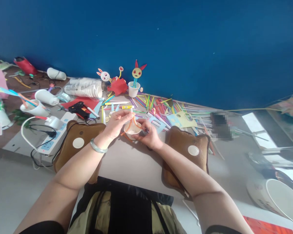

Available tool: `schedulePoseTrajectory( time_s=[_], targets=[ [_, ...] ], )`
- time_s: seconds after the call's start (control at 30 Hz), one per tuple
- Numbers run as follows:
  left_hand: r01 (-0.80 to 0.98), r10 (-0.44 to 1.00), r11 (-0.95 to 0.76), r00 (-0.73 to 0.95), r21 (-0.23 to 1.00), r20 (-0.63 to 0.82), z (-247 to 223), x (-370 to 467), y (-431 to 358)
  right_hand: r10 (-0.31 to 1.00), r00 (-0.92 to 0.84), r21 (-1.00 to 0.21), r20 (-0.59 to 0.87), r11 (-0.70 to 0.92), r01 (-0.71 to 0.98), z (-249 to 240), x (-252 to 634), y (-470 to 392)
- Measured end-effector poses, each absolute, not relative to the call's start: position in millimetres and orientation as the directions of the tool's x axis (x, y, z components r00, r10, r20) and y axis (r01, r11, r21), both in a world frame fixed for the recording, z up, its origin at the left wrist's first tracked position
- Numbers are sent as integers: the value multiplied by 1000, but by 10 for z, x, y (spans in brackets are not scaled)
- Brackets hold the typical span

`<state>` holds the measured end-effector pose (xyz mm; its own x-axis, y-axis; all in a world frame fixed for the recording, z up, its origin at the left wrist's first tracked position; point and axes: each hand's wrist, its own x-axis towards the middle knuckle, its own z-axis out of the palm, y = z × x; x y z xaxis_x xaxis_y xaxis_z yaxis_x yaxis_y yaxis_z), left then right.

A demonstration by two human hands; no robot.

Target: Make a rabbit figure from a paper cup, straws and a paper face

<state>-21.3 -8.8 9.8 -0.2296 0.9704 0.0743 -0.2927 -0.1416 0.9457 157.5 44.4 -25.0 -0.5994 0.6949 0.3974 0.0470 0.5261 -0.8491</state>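
A white paper cup [132, 129] is between my hands above the near side of the table, with its rim facing me. Orange strips [127, 136] run around the cup and up over its opening; whether they are paper or fuzzy stems I cannot tell. My right hand [150, 134] grips the cup from the right, fingers curled at its side. With thumb and fingertips pinched together, my left hand [117, 123] holds the upper end of an orange strip at the cup's far rim. A small white piece also shows at those fingertips. A pale bangle [99, 147] circles my left wrist.
Brown cushions [78, 156] lie under both forearms. Leftward are a power strip [55, 135] with cords, a black glue gun [79, 110] and stacked paper cups [84, 90]. Behind stand a rabbit-faced cup figure [134, 87] and scattered coloured sticks [158, 105]. A blue wall [185, 48] rises beyond.
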Motion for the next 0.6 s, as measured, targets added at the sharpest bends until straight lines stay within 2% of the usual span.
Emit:
schedulePoseTrajectory(
  time_s=[0.17, 0.37, 0.47, 0.6],
  targets=[
    [-170, 956, -186, -258, 968, 138, 108, -206, -101, 701, -602, -846, 383, 527, 75, -252, 1573, 438],
    [-160, 963, -165, -238, 973, 124, 90, -222, -94, 696, -594, -832, 404, 549, 77, -256, 1573, 425],
    [-159, 965, -155, -236, 975, 115, 69, -248, -65, 739, -530, -835, 417, 541, 98, -249, 1574, 440],
    [-122, 941, -143, -324, 982, 96, 9, -282, -19, 817, -391, -853, 424, 505, 131, -262, 1585, 496]
  ],
)
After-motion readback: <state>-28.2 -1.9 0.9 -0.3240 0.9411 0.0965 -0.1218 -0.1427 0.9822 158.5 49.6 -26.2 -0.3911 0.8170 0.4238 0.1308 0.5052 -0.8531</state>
